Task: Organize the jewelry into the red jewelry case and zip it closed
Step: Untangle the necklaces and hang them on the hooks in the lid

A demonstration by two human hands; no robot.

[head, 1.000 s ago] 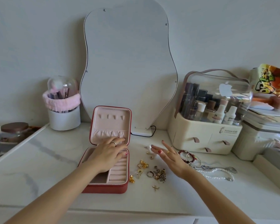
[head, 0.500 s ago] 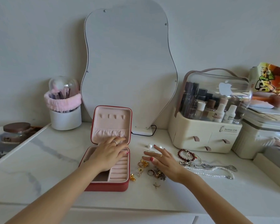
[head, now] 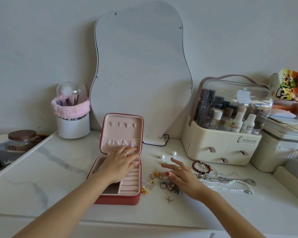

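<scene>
Though unzipped, one case point(head: 118, 200), two hands.

A plain pale grey wall point(head: 33, 48) runs behind a white marble-look counter point(head: 46, 170) with faint grey veins. The mirror point(head: 141, 74), wavy-edged, leans upright against that wall on a small white base, a black cord point(head: 165, 140) looping out beside the base. Left of the mirror stands a white brush pot point(head: 72, 126) with a pink band and a clear dome. Further left, past the counter's edge, sits a jar point(head: 21, 140) with a brown lid. Right of the mirror is a cream organizer point(head: 220, 145) with a clear lid and small drawers, bottles inside. Beyond it a snack bag point(head: 291, 88) tops a stack of boxes. Soft, even daylight falls across everything.
</scene>
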